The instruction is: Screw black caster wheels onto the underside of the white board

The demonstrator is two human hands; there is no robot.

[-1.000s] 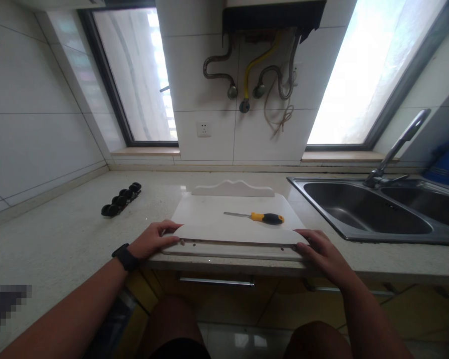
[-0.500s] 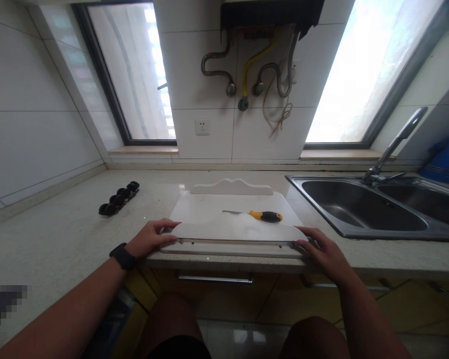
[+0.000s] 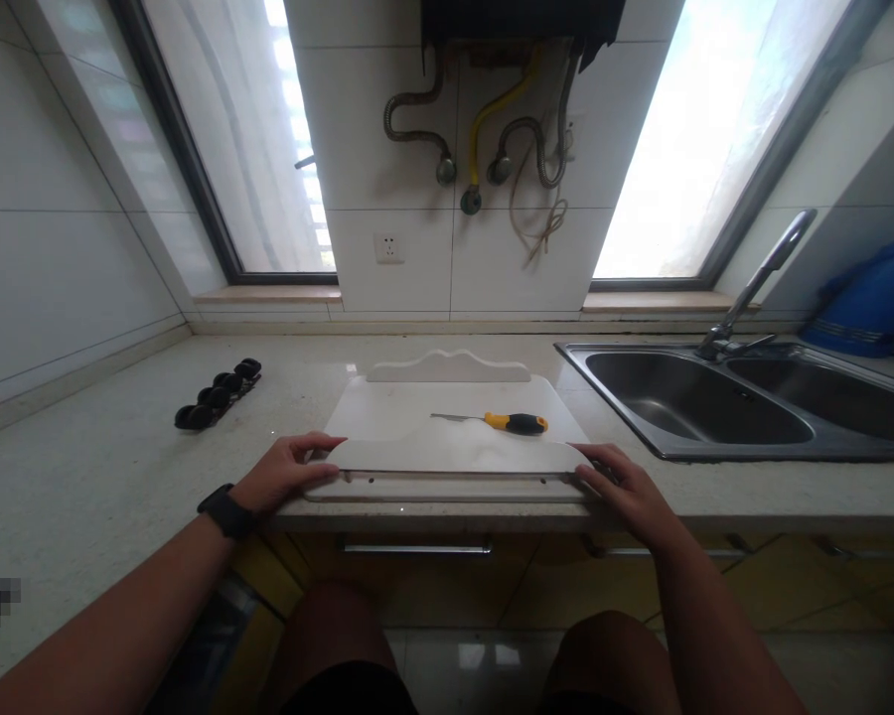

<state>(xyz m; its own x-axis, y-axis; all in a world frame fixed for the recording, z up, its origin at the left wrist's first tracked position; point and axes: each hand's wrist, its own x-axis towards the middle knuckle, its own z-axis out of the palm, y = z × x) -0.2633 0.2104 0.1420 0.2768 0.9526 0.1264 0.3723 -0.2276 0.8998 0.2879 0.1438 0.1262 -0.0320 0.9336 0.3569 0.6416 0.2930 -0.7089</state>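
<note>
Between my two hands is a white panel with a wavy edge (image 3: 454,458), held at its ends just above the near side of a flat white board (image 3: 387,402). My left hand (image 3: 289,469) pinches the left end, thumb and fingers closed on it. At the right end, my right hand (image 3: 622,487) grips the same panel. A screwdriver (image 3: 518,424) with a yellow and black handle lies on the board behind the panel. Along the board's far edge stands a second wavy white piece (image 3: 448,368). Small dark holes (image 3: 371,481) show in the board's near strip.
Several black round wheel-like parts (image 3: 218,394) sit in a row on the counter (image 3: 104,447) at left. A steel double sink (image 3: 685,397) with a faucet (image 3: 752,288) is set in at right. Drawer handles (image 3: 415,549) line the cabinet front below the counter edge.
The whole scene has shifted slightly left as the head view turned right. Both hands keep their hold on the white panel, which stays in the same place on the board.
</note>
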